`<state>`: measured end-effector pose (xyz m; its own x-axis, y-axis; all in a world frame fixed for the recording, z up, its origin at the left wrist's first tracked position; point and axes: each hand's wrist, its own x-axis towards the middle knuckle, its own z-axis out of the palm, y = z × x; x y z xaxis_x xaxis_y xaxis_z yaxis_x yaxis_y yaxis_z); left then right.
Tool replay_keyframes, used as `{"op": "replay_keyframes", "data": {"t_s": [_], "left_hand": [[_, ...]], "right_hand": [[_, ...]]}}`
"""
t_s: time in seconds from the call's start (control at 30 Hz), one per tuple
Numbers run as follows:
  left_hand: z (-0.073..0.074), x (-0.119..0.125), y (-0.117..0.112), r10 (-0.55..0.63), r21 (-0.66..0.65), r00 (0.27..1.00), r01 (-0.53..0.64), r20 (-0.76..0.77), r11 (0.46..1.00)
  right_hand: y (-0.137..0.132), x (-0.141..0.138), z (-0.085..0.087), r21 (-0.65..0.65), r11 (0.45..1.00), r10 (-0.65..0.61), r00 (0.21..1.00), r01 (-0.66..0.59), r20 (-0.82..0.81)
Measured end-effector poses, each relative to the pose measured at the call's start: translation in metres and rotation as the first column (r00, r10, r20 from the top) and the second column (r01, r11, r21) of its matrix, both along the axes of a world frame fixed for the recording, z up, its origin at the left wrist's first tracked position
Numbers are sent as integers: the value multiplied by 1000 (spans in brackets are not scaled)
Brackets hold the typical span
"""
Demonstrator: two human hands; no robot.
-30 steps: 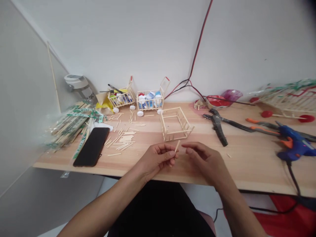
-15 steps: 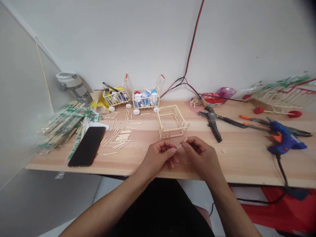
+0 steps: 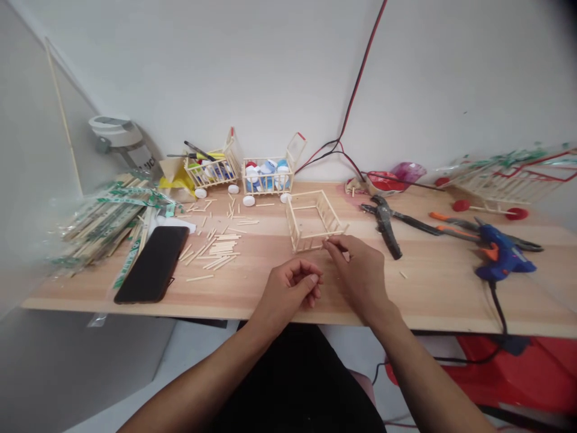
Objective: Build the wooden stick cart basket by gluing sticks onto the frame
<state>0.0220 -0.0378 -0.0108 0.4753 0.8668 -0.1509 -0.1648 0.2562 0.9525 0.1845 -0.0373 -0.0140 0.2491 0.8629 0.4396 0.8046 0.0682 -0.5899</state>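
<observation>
A small open frame of thin wooden sticks [image 3: 332, 211] stands on the table in front of me. At its near right side, my right hand [image 3: 360, 267] is closed in a pinch on a short wooden stick [image 3: 326, 239], mostly hidden by the fingertips. The fingertips are at the frame's front edge; whether the stick touches it I cannot tell. Closer to the table edge, my left hand [image 3: 291, 287] is curled, thumb against fingers, with nothing visible in it. Several loose cut sticks [image 3: 225, 243] lie to the left of the frame.
Two small stick carts [image 3: 267, 183] stand at the back, filled with caps and other bits. A phone [image 3: 152, 264] and bagged sticks [image 3: 106, 222] lie left. To the right are pliers [image 3: 386, 228], a blue glue gun [image 3: 507, 252] and a larger cart with red wheels [image 3: 517, 214].
My right hand has moved forward to the frame's front edge with the short stick. The left hand has let go of the stick and stays near the table edge. The view has shifted slightly.
</observation>
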Motion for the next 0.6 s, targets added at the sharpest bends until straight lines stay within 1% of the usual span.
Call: {"op": "replay_keyframes", "data": {"t_s": [0.2,0.4,0.6], "left_hand": [[0,-2,1,-26,-1,999,26,20,1000],[-1,-2,1,-32,-11,999,32,35,999],[0,-2,2,-35,-22,999,36,31,999]], "right_hand": [[4,-3,-1,6,1000,6,999,-6,50],[5,-5,-4,41,999,-5,994,1,107],[6,-6,-5,34,999,-4,991,-1,133]]}}
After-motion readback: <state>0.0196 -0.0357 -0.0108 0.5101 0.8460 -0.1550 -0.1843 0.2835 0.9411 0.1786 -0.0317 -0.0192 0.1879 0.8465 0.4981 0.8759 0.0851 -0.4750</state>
